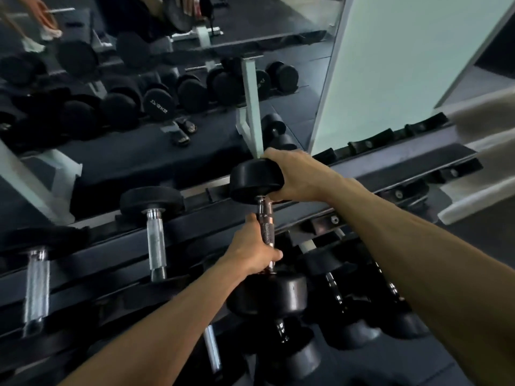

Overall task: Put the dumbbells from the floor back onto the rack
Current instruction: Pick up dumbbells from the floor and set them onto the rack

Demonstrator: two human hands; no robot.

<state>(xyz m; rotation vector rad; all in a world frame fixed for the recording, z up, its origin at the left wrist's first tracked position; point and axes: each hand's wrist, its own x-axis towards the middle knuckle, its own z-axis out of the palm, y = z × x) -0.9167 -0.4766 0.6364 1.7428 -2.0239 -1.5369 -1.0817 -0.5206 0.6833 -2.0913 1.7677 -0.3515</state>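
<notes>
A black dumbbell [266,227] with a knurled metal handle lies across the top tier of the dark rack [390,165]. My left hand [253,250] grips the handle near its lower end. My right hand [299,174] wraps over the far black head, which sits at the rack's back rail. The near head hangs just past the front rail.
Two more dumbbells [154,232] rest on the top tier to the left. Several dumbbells [340,296] fill the lower tier. A wall mirror [167,93] behind the rack reflects the gym. Empty saddles [370,143] run along the rack to the right. A white wall [404,65] stands at the right.
</notes>
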